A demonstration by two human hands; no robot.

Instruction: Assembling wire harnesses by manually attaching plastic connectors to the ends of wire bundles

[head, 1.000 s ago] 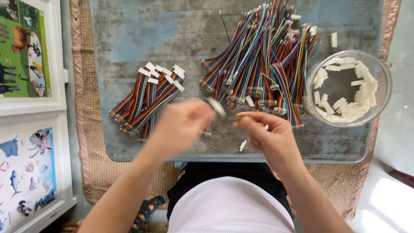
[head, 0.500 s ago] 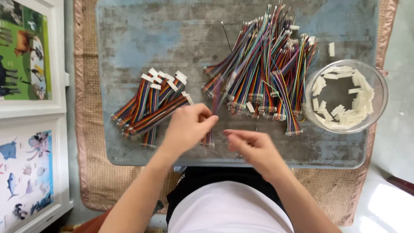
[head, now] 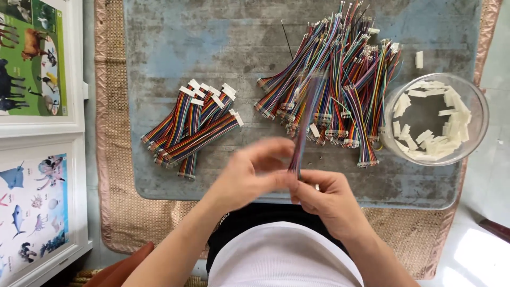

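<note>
Tabletop [head: 212, 32] of worn, blue-grey mottled board fills most of the view, lying on a woven straw mat [head: 114, 159] with a pinkish border. At far right sprawls the large heap of rainbow ribbon cables [head: 340, 79], flat multicoloured strips with bare metal terminals at their ends, loosely crossed over one another. Left of it lies a smaller, tidier pile of ribbon cables with white connectors [head: 194, 125], their far ends capped by small white plastic housings.

Judging by the two piles, the work looks less than half done: the fitted pile is much the smaller, and the uncapped heap remains big.

At the right edge stands a clear round plastic bowl [head: 434, 119], its bottom partly covered with loose white connector housings [head: 446, 135], small rectangular pieces; a few strays lie on the board near the heap. Two framed animal posters [head: 32, 58] lie at the far left, off the mat.

Near the table's front edge, both hands meet. The left hand [head: 249, 178], blurred, pinches the lower end of a single ribbon cable [head: 308, 119] between thumb and fingers. The right hand [head: 326, 199] grips the same end from the other side, fingers curled round it. The cable rises from the hands toward the heap, smeared by motion; whether a housing sits on its end cannot be told.
</note>
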